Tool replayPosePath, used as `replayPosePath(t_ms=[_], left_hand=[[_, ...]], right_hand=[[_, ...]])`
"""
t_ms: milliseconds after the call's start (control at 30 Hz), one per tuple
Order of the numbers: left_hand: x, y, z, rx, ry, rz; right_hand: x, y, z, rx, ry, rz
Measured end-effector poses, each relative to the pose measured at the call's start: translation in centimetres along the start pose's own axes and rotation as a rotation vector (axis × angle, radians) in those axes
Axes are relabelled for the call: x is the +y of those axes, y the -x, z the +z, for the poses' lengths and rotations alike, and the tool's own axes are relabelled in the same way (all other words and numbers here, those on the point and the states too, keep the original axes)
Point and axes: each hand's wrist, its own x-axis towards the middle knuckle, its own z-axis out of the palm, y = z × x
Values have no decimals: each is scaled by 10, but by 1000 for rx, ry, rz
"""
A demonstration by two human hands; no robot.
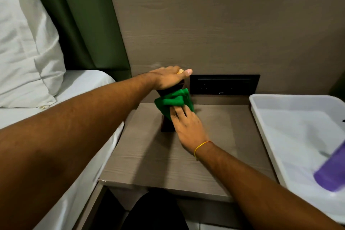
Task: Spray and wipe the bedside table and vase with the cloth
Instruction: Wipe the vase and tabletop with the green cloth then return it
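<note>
A dark brown vase [166,127] stands upright near the back of the grey wood-grain bedside table [153,162]. My left hand [168,77] lies over its top and grips it; something pale orange peeks out under my fingers. A bunched green cloth [173,100] is pressed against the middle of the vase by my right hand [186,127], which holds the cloth. Most of the vase is hidden by the cloth and my hands. A purple spray bottle [331,172] lies in the white tray at the right.
A white plastic tray [261,117] sits against the table's right side. A black socket panel [224,84] is set in the wall behind the vase. The bed with a white sheet [84,87] and pillow [26,43] borders the table on the left.
</note>
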Motion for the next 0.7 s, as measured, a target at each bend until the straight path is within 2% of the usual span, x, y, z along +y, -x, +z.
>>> replayPosePath(t_ms=[100, 200, 267, 400, 533, 700], left_hand=[[1, 2, -2, -12, 33, -3], [1, 2, -1, -21, 38, 6], [0, 2, -1, -19, 35, 12], [-1, 0, -1, -9, 11, 9], [0, 1, -1, -12, 24, 6], [0, 1, -1, -6, 25, 0]], right_hand=[[11, 10, 2, -93, -106, -63], [20, 11, 2, -314, -223, -194], [19, 9, 0, -418, -289, -197], [14, -1, -6, -495, -459, -69], [18, -21, -19, -699, -661, 49], [24, -25, -33, -860, -789, 305]])
